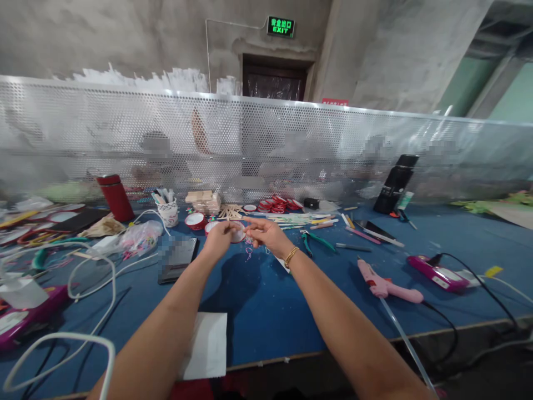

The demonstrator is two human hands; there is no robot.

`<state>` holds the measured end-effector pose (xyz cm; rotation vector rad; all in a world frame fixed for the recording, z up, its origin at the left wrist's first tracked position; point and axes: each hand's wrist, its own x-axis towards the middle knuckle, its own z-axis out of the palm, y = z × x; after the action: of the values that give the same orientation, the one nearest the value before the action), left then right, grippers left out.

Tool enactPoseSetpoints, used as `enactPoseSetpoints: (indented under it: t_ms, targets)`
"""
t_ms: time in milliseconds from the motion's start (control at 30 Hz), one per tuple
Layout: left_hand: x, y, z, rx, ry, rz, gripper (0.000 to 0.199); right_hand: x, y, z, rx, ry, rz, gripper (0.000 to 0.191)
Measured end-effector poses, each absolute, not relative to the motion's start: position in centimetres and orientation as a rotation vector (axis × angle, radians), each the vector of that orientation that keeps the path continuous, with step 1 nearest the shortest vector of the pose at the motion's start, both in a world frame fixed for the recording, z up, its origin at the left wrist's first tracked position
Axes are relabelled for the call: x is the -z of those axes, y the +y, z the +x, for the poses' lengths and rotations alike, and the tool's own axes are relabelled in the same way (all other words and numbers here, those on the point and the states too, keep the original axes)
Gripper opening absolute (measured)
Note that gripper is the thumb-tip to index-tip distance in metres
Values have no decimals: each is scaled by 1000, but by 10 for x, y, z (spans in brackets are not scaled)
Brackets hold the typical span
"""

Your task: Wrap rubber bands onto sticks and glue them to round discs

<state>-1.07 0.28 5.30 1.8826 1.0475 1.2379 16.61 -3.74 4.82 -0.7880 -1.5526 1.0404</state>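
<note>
My left hand [220, 240] and my right hand [270, 238] are raised close together over the middle of the blue table. Fingertips of both are pinched towards each other, but what is between them is too small to make out. Behind the fingers lies a round white disc with a red rim [239, 233], partly covered by my hands. Thin pink loops of string [249, 253] are visible just below the fingertips. Pliers with green handles [318, 241] lie to the right of my right hand. A red round tin [195, 221] stands beyond my left hand.
A pink glue gun [385, 284] and a purple power strip [439, 273] lie right. At left are a red flask [115, 197], a cup of pens [168, 213], a black-edged pad [179, 260] and white cables. A perforated metal screen [266, 147] closes the table's back.
</note>
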Motion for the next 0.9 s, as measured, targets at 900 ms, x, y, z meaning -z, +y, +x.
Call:
enactPoseSetpoints:
  t_ms: [900]
  targets:
    - [-58,-13,-6,-1038,1081,1499,30,-41,-43,152,77,-2088,-1204,90]
